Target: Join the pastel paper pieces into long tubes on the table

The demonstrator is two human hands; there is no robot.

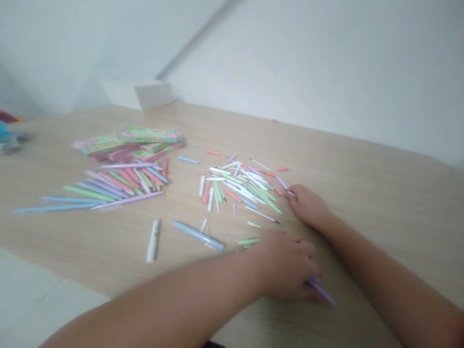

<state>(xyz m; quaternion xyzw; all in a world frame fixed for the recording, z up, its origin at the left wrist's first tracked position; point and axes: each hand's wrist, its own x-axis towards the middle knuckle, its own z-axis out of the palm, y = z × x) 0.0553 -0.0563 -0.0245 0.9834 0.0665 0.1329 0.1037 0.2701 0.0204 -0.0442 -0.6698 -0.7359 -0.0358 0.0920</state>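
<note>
box print (pixel 148 135) too blurred to read

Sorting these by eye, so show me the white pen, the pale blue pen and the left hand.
white pen (pixel 153 241): head view, middle of its barrel.
pale blue pen (pixel 198 235): head view, middle of its barrel.
left hand (pixel 284 265): head view, back of the hand.
</note>
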